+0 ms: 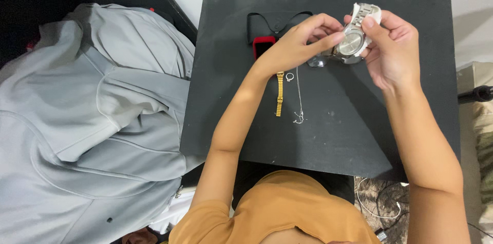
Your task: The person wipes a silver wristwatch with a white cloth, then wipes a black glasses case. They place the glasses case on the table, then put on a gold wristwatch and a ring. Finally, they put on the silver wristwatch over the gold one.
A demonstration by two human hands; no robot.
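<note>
Hands up over the far side of the black bench (411,136) — both busy with a silver watch (351,44). Right hand (393,51) curled round the watch band, holding a bit of white cloth (374,12) on it too. Left hand (295,44) with fingers (323,36) pinched near the watch face. Looks like wiping just under way, watch not yet put down. Lying flat near the middle of the bench — gold watch band (279,94), small ring (289,76), thin silver chain (299,98). Red box (261,45) and black pouch (275,21) nearer the far edge. Grey jacket (92,121) off the left edge.
</note>
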